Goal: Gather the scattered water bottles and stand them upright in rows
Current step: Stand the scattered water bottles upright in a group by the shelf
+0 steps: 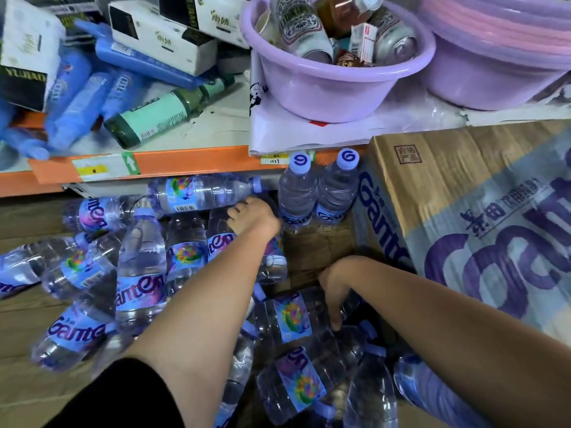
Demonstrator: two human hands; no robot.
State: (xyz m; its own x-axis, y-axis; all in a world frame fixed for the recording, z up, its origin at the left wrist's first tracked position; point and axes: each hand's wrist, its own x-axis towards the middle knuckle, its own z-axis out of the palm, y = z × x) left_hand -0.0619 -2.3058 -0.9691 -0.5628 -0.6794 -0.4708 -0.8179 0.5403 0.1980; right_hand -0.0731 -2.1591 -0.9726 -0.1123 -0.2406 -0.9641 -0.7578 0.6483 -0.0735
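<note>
reaching forward, left hand [253, 217] curls fingers on a lying bottle [200, 193], its axis crosswise, cap toward the upright pair [298, 199] just right of the hand. right hand [332, 291], nearer, rests straight fingers on a second bottle [293, 316].

Left of the cardboard box [463, 211], the left hand [255, 218] curls its fingertips out of sight against a lying bottle [200, 193], and the right hand [332, 291] sinks its own among the heaped bottles [296, 375], so neither grip can be told. The box runs off the right edge, the bottles before it are cut by the bottom edge, and the yellow shelf tag [92, 170] far left of it is too blurred to read
</note>
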